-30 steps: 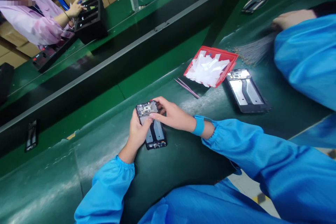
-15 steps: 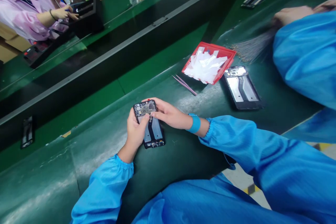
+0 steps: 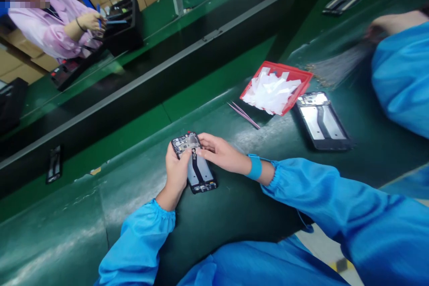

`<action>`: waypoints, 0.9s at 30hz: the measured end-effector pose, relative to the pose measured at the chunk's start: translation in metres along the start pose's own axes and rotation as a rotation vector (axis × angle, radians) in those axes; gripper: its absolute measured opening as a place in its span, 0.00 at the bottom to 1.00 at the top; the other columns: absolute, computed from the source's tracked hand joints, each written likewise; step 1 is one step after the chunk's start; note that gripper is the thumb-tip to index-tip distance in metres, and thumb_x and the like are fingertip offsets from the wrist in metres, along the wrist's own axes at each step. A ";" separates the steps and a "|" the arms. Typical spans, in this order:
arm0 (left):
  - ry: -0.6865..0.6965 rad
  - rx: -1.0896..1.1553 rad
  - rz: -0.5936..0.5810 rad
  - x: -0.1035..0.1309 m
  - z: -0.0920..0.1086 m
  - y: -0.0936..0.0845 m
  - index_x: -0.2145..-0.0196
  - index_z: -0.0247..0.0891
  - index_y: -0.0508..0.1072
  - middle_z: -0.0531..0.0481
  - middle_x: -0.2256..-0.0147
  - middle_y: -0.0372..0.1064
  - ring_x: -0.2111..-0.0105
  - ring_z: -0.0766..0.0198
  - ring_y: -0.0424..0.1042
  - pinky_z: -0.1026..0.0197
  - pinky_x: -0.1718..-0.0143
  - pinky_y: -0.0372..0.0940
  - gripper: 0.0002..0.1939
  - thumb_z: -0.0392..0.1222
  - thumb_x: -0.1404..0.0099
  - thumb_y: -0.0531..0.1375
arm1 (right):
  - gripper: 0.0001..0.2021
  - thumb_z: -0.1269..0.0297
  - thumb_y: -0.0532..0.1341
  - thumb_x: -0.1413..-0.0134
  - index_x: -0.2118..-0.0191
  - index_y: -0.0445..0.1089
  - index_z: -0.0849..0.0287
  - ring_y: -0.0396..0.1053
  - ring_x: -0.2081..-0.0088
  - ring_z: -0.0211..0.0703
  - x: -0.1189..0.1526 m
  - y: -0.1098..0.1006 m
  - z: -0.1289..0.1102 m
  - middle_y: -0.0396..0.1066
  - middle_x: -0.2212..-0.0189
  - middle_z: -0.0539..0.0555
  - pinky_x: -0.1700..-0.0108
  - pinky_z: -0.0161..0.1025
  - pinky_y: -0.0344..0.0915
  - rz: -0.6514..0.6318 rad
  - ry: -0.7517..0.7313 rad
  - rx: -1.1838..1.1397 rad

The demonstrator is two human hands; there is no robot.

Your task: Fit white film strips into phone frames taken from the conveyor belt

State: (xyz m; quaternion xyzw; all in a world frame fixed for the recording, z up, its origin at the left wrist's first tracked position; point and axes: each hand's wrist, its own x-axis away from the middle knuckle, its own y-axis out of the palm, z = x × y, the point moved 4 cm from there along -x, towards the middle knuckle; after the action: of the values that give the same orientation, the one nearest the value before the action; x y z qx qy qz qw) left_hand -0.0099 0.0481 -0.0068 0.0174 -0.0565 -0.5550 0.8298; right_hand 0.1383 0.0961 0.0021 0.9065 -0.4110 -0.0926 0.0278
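Note:
An opened phone [image 3: 201, 170] with its circuit board showing at the top rests on the green table. My left hand [image 3: 177, 167] is wrapped round its upper left side, thumb on the board. At the upper right edge my right hand [image 3: 223, 152] touches the phone, thumb near the board and fingers bent behind the edge. A teal band circles the right wrist. Pink tweezers [image 3: 246, 116] lie up and to the right, beside a red tray [image 3: 296, 76] of white strips [image 3: 273, 91]. Right of the tray lies another opened phone [image 3: 323, 123].
A co-worker's blue sleeve [image 3: 402, 71] and hand reach in at the right, near a bundle of thin wires [image 3: 335, 67]. More phone parts lie at the far left [image 3: 54, 165] and top right [image 3: 345, 1]. Across the line, a person in pink works at a black box [image 3: 130, 27].
The whole view has shifted, moving the scene right and slightly down. My right thumb and fingers have drawn back a little from the board, while my left hand keeps its hold.

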 end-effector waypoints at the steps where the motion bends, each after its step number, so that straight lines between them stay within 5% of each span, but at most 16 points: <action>1: 0.001 0.046 0.034 -0.002 0.000 -0.002 0.54 0.39 0.72 0.50 0.58 0.76 0.61 0.64 0.75 0.62 0.55 0.70 0.20 0.47 0.41 0.69 | 0.18 0.58 0.64 0.36 0.45 0.66 0.57 0.76 0.53 0.50 0.000 0.000 0.001 0.76 0.54 0.56 0.46 0.50 0.74 -0.015 -0.006 0.042; 4: 0.003 0.124 0.024 -0.008 0.000 -0.006 0.51 0.41 0.71 0.48 0.53 0.76 0.56 0.61 0.76 0.59 0.50 0.70 0.23 0.50 0.40 0.70 | 0.24 0.58 0.67 0.38 0.40 0.66 0.56 0.77 0.52 0.53 -0.001 -0.003 0.009 0.77 0.54 0.57 0.45 0.53 0.75 0.004 0.022 0.113; 8: -0.019 0.080 -0.067 -0.010 -0.002 -0.010 0.44 0.40 0.69 0.43 0.45 0.73 0.47 0.56 0.74 0.56 0.44 0.69 0.30 0.55 0.39 0.70 | 0.22 0.53 0.70 0.41 0.46 0.71 0.57 0.78 0.52 0.55 -0.007 -0.012 0.023 0.78 0.55 0.58 0.48 0.52 0.76 0.095 0.126 -0.145; 10: -0.041 0.002 -0.108 -0.009 -0.003 -0.011 0.40 0.39 0.67 0.41 0.47 0.73 0.50 0.56 0.75 0.57 0.50 0.73 0.35 0.56 0.38 0.71 | 0.25 0.50 0.72 0.44 0.46 0.71 0.58 0.78 0.54 0.54 -0.010 -0.020 0.028 0.78 0.55 0.59 0.51 0.50 0.77 0.196 0.166 -0.256; 12: -0.139 -0.051 -0.267 -0.007 -0.006 -0.008 0.37 0.38 0.64 0.40 0.52 0.75 0.58 0.56 0.78 0.59 0.63 0.74 0.41 0.57 0.40 0.72 | 0.28 0.48 0.74 0.46 0.46 0.71 0.58 0.78 0.55 0.53 -0.012 -0.026 0.029 0.79 0.54 0.59 0.53 0.48 0.77 0.277 0.187 -0.334; 15: -0.286 -0.011 -0.458 -0.006 -0.010 -0.003 0.40 0.35 0.65 0.40 0.57 0.76 0.65 0.56 0.79 0.61 0.73 0.72 0.41 0.57 0.42 0.73 | 0.32 0.45 0.75 0.47 0.44 0.70 0.58 0.76 0.49 0.55 -0.014 -0.026 0.026 0.78 0.51 0.60 0.45 0.50 0.74 0.248 0.206 -0.368; 19: -0.179 0.030 -0.166 -0.040 0.000 -0.026 0.48 0.34 0.69 0.42 0.61 0.77 0.67 0.59 0.79 0.64 0.73 0.71 0.30 0.52 0.41 0.70 | 0.33 0.39 0.74 0.47 0.43 0.71 0.54 0.70 0.40 0.59 -0.012 -0.020 0.019 0.76 0.46 0.60 0.33 0.57 0.64 0.234 0.185 -0.213; 22: -0.056 -0.184 0.037 -0.077 0.014 -0.060 0.49 0.33 0.70 0.41 0.62 0.77 0.68 0.61 0.79 0.66 0.73 0.69 0.23 0.49 0.37 0.65 | 0.31 0.35 0.71 0.45 0.47 0.72 0.53 0.72 0.42 0.60 -0.010 -0.016 0.018 0.76 0.47 0.60 0.33 0.60 0.64 0.191 0.156 -0.067; 25: -0.047 -0.372 0.111 -0.102 0.026 -0.096 0.44 0.32 0.69 0.38 0.56 0.78 0.64 0.58 0.80 0.62 0.69 0.73 0.25 0.45 0.35 0.64 | 0.30 0.32 0.68 0.43 0.50 0.72 0.54 0.73 0.44 0.60 -0.009 -0.016 0.020 0.77 0.50 0.60 0.36 0.62 0.67 0.151 0.151 0.021; 27: -0.030 -0.457 0.155 -0.108 0.035 -0.116 0.40 0.32 0.67 0.33 0.48 0.75 0.52 0.50 0.79 0.54 0.58 0.76 0.29 0.43 0.36 0.65 | 0.30 0.32 0.66 0.41 0.50 0.72 0.54 0.74 0.45 0.60 -0.008 -0.017 0.021 0.77 0.50 0.61 0.37 0.61 0.68 0.129 0.148 0.064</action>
State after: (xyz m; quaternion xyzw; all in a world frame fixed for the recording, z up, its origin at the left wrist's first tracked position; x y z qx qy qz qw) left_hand -0.1615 0.1042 0.0089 -0.1834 0.0572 -0.4882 0.8513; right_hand 0.1411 0.1139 -0.0194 0.8831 -0.4678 -0.0100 0.0350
